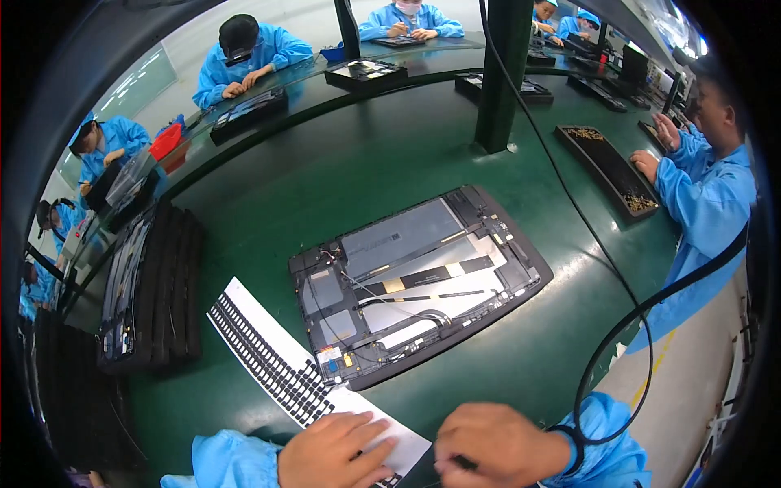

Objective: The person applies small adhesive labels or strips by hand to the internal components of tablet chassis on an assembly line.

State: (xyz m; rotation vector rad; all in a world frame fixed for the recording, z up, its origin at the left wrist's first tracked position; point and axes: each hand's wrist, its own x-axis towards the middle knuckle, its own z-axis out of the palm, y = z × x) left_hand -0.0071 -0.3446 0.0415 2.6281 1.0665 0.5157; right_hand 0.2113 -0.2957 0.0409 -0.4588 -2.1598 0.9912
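Note:
My left hand lies over the lower end of a white sheet, its fingers stretched and slightly apart. Rows of small black stickers cover much of that sheet. Just right of the sheet's end, my right hand is closed, thumb and fingers drawn together. A small dark patch shows at its fingertips; what it is cannot be made out. Beyond both hands, an opened tablet-like device rests in a black foam tray, its battery, boards and cables exposed. The sheet touches the tray's near left corner.
Black trays holding devices stand stacked on the left. A black cable hangs across the right side, and a cord circles my right wrist. A green post rises behind the device. At right, a co-worker handles a long box; others sit opposite.

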